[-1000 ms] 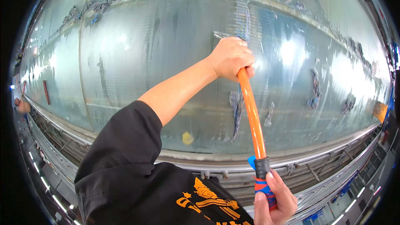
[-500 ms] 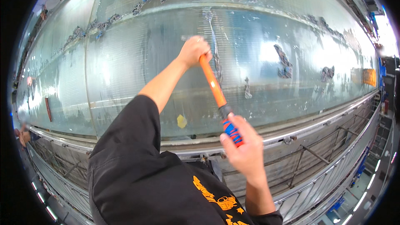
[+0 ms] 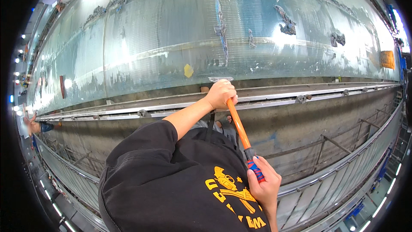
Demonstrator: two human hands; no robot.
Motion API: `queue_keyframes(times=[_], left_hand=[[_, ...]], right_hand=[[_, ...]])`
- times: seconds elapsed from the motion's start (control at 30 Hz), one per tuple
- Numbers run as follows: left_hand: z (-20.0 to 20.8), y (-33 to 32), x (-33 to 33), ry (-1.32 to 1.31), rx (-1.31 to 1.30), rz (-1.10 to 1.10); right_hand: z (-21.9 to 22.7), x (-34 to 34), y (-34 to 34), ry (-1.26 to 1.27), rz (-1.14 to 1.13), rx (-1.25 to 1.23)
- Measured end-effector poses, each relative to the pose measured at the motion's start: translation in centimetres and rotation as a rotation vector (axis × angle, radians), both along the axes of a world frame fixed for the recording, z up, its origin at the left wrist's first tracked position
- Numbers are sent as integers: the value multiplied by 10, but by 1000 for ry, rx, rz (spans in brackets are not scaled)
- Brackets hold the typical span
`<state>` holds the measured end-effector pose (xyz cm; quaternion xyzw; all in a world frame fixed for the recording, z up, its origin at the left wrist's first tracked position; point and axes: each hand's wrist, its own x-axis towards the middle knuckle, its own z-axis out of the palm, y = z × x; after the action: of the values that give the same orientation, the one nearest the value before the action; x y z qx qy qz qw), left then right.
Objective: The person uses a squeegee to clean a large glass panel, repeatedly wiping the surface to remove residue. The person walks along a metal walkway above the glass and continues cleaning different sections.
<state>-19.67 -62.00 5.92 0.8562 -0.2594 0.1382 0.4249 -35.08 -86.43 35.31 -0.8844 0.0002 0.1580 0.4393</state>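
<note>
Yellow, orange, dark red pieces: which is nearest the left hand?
The yellow scrap, up-left of the left hand; the orange piece lies far right, the dark red strip far left.

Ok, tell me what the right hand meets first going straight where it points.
Along the orange cylindrical pole, beyond the red-and-blue striped handle it grips, the right hand would probably meet the left hand; depth is unclear.
</note>
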Motion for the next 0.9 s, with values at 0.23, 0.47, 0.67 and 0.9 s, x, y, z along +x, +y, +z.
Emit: queue_keyframes(times=[0.23,0.47,0.67,0.9], left_hand=[[-25,20,72,-96,6,174],[-15,20,73,-70,-178,98],[-25,27,127,-126,-130,291],[-40,54,205,-245,-192,177]], right_hand=[[7,95,38,23,35,-38],[22,112,34,93,92,-133],[16,171,55,100,112,-148],[-12,210,64,-38,216,-210]])
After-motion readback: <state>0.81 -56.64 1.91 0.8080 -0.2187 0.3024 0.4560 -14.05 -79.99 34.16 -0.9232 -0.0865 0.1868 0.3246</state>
